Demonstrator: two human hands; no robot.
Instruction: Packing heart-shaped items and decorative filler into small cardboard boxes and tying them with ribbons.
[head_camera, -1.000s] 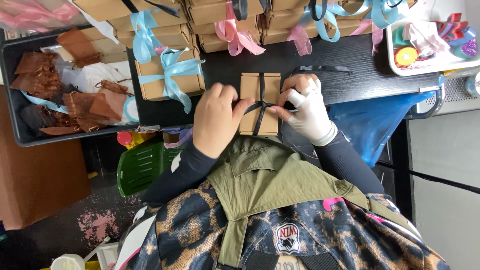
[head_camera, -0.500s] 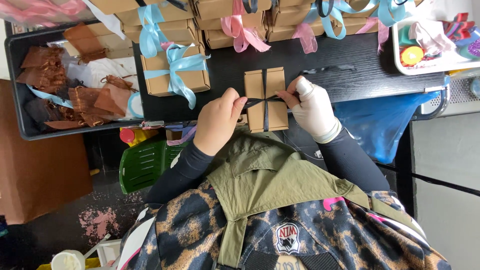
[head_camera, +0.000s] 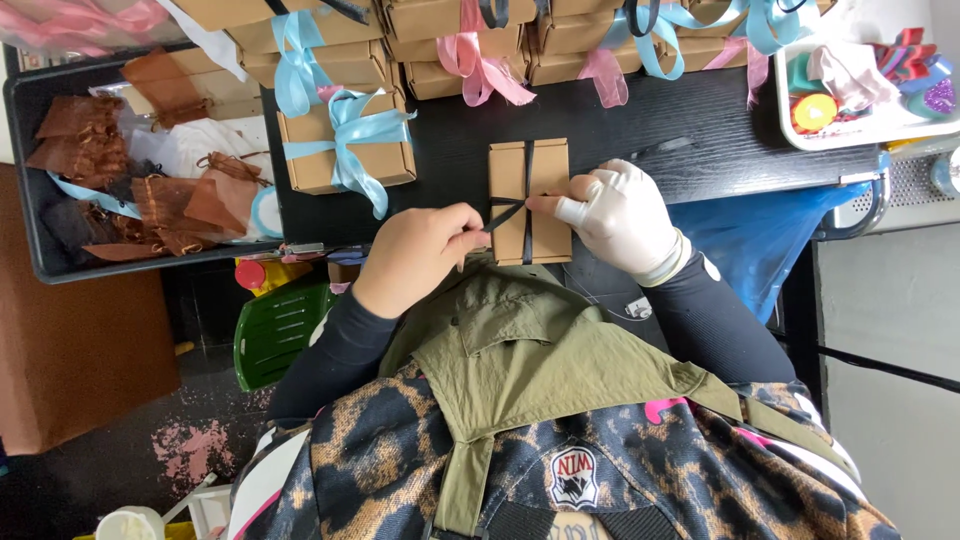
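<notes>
Two hands (head_camera: 420, 255) (head_camera: 620, 215); one box (head_camera: 530, 200); one ribbon (head_camera: 527, 165)

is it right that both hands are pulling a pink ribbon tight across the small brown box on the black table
Not quite: the ribbon is black, not pink, as the head view shows. The left hand and the gloved right hand do pull it across the small brown box on the black table.

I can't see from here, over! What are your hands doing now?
Left hand and gloved right hand pinch dark ribbon across brown box. Bowed boxes sit apart. Nothing blocking.
</notes>
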